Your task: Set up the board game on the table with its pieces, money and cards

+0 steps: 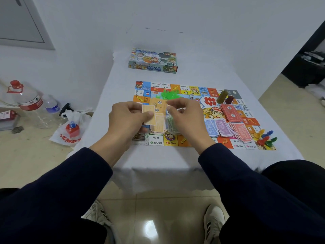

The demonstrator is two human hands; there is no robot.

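Note:
The colourful game board (202,145) lies flat on the white-covered table (158,161). My left hand (126,118) pinches a small stack of orange cards (149,115) above the board's left side. My right hand (184,115) pinches the top edge of an orange card (161,104) beside it. More orange notes (158,128) and green notes (171,126) lie under my hands. Blue, purple and pink notes (225,129) are fanned out at the right, with red cards (230,114) above them. Green plastic houses (169,94), a die (191,96) and pawns (266,137) sit on the board.
The game box (153,61) stands at the table's far end. Yellow and dark red blocks (225,97) stand at the board's upper right. On the floor at the left are water bottles (29,103) and a white plastic bag (72,129). My shoes (213,224) are below the table edge.

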